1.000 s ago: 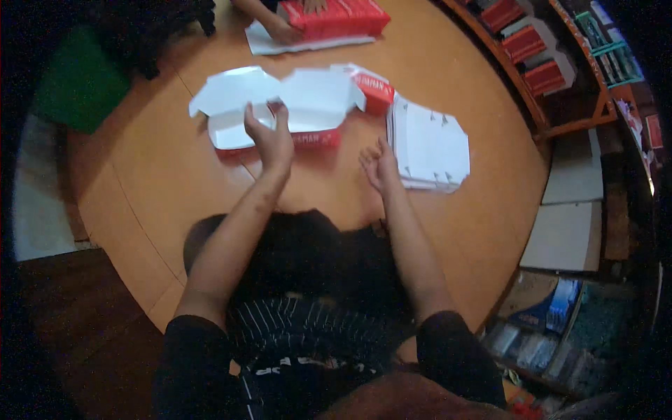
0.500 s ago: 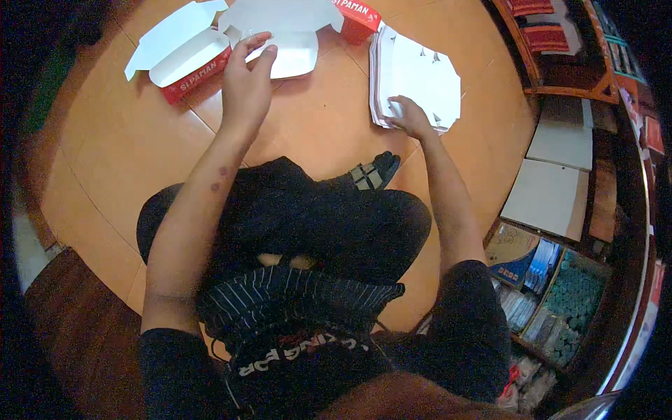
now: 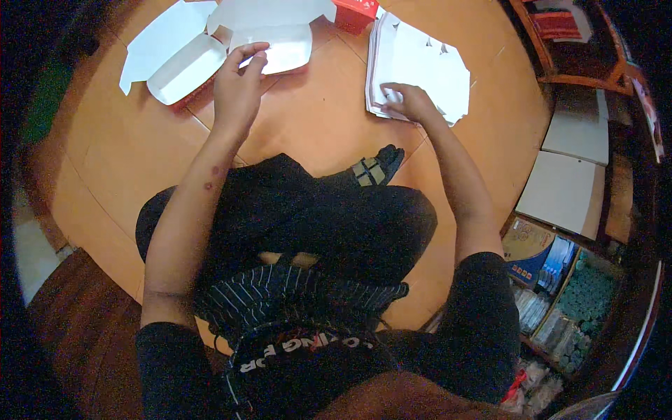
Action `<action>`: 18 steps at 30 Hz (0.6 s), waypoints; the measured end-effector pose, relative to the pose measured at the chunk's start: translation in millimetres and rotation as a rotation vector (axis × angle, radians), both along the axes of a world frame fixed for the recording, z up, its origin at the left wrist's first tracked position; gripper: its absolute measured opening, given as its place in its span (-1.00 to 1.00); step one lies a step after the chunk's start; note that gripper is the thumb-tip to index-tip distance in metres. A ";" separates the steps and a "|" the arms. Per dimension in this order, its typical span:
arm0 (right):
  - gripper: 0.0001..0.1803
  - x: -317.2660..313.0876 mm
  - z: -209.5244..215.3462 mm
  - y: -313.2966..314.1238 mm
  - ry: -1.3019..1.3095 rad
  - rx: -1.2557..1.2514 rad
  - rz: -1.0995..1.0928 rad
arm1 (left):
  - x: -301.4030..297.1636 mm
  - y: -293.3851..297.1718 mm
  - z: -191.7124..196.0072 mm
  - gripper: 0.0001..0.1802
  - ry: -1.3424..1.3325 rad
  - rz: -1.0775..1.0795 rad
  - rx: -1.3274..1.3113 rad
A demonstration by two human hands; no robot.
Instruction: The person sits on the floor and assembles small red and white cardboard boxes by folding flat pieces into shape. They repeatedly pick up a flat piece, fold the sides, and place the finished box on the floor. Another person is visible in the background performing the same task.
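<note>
A stack of flat white box sheets (image 3: 423,63) lies on the floor ahead to the right. My right hand (image 3: 413,105) is at its near edge, thumb and fingers bent around the near-left corner of the top sheet. My left hand (image 3: 238,91) hovers in front of an opened white box (image 3: 280,52), thumb and index finger apart with nothing visible between them. Left of it stands another opened box (image 3: 185,70), white inside and red outside, its lid folded back.
A closed red box (image 3: 355,15) stands behind, between the opened boxes and the stack. Along the right side are wooden shelving (image 3: 588,77), pale boards (image 3: 560,192) and a carton of packed goods (image 3: 574,301). My crossed legs (image 3: 294,210) fill the near floor (image 3: 308,126).
The view has shifted slightly. My left hand has drawn back a little toward me. At the stack, the top sheet's right edge reaches farther right, and my right hand's fingers have shifted a little.
</note>
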State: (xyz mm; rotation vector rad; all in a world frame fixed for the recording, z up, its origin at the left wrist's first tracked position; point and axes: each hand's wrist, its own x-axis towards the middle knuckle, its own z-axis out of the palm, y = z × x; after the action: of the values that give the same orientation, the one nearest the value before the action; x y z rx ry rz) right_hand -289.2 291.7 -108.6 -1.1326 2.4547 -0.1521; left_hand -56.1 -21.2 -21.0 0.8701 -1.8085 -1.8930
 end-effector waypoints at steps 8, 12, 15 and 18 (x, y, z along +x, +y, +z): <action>-0.27 2.5 -14.9 -16.0 0.118 0.007 0.264 | -3.5 -3.2 -21.9 -0.76 0.067 0.011 -0.109; -0.32 20.9 -3.2 -28.6 0.099 0.053 0.294 | -3.0 -5.5 -27.3 -0.75 0.038 0.010 -0.124; -0.43 32.0 -23.0 -21.7 0.211 0.032 0.255 | -5.1 -2.7 -18.3 -0.72 -0.028 -0.060 -0.143; -0.54 43.9 -47.4 -18.1 0.252 0.003 0.198 | -6.0 -1.0 -19.3 -0.73 0.055 -0.075 -0.096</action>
State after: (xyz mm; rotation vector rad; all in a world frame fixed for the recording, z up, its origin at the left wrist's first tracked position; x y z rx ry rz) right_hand -245.2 273.6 -156.0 -1.4631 2.5331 0.0583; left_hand -62.1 -22.2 -40.3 0.7197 -1.9066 -1.8392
